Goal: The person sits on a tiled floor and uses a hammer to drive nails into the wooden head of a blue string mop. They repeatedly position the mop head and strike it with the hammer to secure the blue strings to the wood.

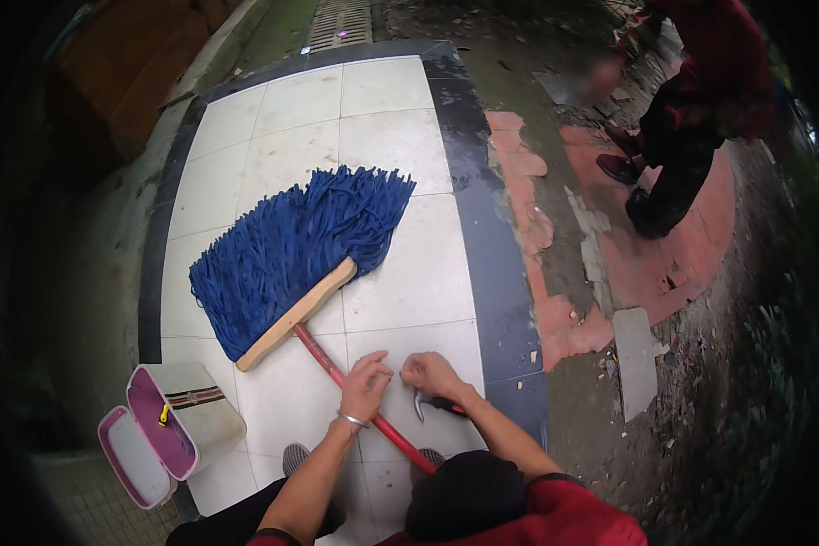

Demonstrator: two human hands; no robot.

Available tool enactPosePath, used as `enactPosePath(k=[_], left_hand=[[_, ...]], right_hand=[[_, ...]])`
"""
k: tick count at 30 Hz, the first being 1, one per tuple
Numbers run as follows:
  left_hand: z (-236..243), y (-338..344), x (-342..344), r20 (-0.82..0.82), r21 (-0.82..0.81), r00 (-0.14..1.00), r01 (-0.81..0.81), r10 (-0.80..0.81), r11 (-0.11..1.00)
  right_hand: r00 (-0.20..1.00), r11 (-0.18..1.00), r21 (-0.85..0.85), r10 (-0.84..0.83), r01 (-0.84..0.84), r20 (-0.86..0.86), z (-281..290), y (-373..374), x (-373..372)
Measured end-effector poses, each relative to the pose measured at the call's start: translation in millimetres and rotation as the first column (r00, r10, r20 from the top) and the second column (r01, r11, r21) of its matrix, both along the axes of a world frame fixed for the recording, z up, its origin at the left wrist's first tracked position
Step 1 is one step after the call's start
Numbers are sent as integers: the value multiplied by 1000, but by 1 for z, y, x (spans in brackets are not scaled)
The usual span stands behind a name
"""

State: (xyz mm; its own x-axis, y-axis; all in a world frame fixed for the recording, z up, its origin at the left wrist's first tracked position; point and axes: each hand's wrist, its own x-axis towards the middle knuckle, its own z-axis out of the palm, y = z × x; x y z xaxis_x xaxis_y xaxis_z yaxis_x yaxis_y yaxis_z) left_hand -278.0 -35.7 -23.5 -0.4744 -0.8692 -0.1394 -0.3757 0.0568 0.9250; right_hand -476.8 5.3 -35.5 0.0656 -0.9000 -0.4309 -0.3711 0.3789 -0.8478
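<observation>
My left hand [365, 387] is raised over the mop's red handle [318, 350], fingers partly curled but apart. Just to its right, my right hand [429, 373] is closed, fingertips pinched; whatever it may hold is too small to name. A hammer [446, 405] with a curved metal head and dark grip lies below the right hand, partly hidden by that arm. The mop's thick blue strands [296, 241] spread over the white tiles, fixed to a wooden bar [296, 314] that joins the red handle. My feet show beneath my forearms.
An open white box [200, 419] with pink interior and a yellow item [164, 414] stands at lower left. Another person [682, 155] in red and dark trousers stands at upper right on broken pink paving [637, 264]. Dark border tiles [496, 337] edge the white floor; a drain grate [337, 27] lies beyond.
</observation>
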Motion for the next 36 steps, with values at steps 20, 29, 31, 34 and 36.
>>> enactPosePath(k=[20,29,31,34,36], left_hand=[[-24,9,0,-45,425,944,-277,326,862],[-49,-1,-11,40,341,949,-306,311,889],[-54,-1,-18,81,298,949,-316,306,901],[-75,-4,-21,28,176,959,-283,283,943],[-97,-8,-8,179,125,953,-267,243,956]], right_hand=[[926,921,-122,-376,370,-25,-12,4,0],[897,881,-358,-394,308,-199,19,33,-9],[879,884,-416,-360,214,-314,13,55,-11],[854,903,-406,-318,140,-413,4,73,-12],[866,926,-343,-294,154,-405,-2,87,9]])
